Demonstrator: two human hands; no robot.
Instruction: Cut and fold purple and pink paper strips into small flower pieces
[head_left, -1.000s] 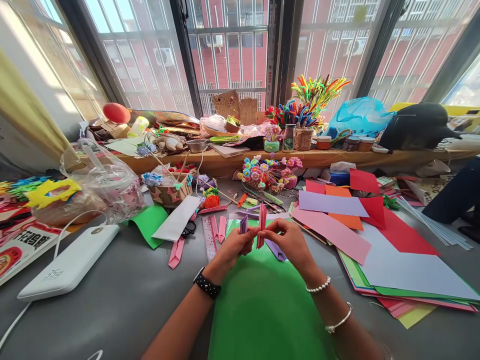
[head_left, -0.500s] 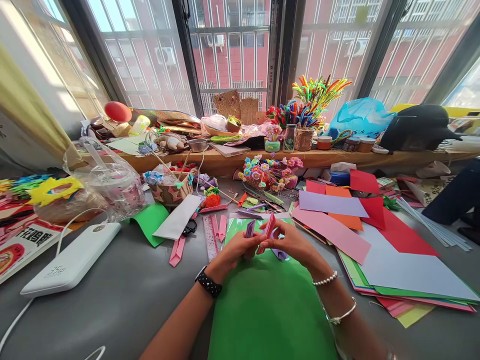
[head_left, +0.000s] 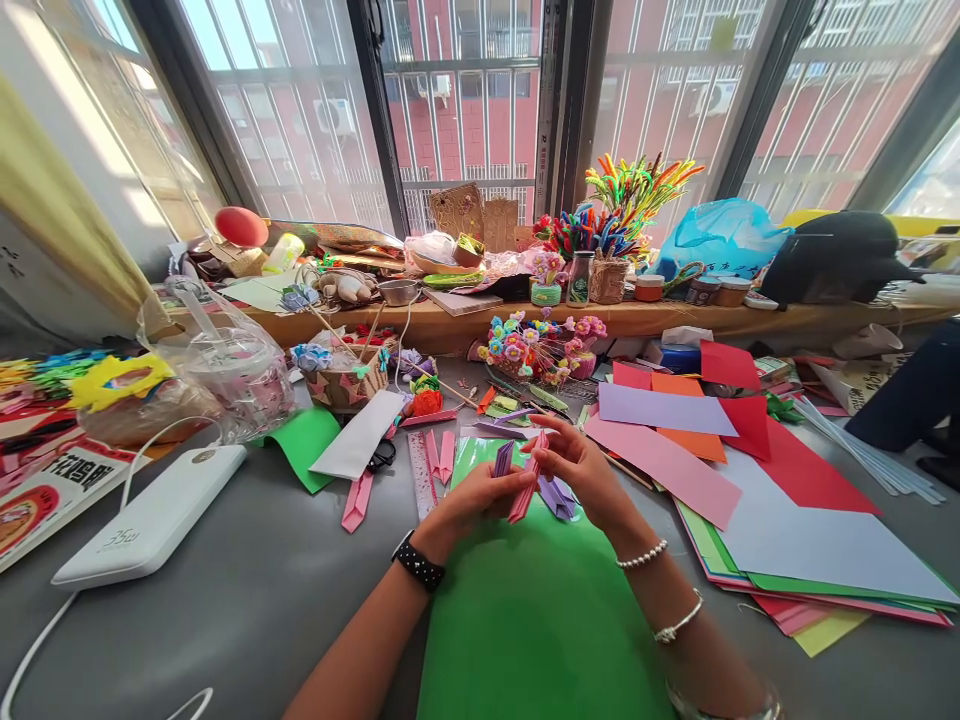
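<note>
My left hand (head_left: pixel 484 492) is closed on a folded purple paper piece (head_left: pixel 503 459), whose tip sticks up past the fingers. Beside it, a folded pink paper piece (head_left: pixel 523 500) slants between both hands, its upper end pinched in the fingers of my right hand (head_left: pixel 574 465). Whether the left fingers also grip the pink piece is hard to see. Another folded purple paper (head_left: pixel 556 497) lies under my right hand on the green mat (head_left: pixel 540 620). Left of the mat are folded pink strips (head_left: pixel 446 457) and a ruler (head_left: pixel 422 475).
Stacked coloured paper (head_left: pixel 817 550) covers the right side of the table. A white power bank (head_left: pixel 154 520) with a cable lies at the left. Behind stand a basket (head_left: pixel 349 385), crocheted flowers (head_left: pixel 517 345) and a plastic-wrapped cup (head_left: pixel 236 370). A cluttered sill (head_left: pixel 450 320) runs below the windows.
The pink paper piece has tilted and its lower end now reaches further down. My right hand has risen slightly, and more of the purple paper beneath it shows.
</note>
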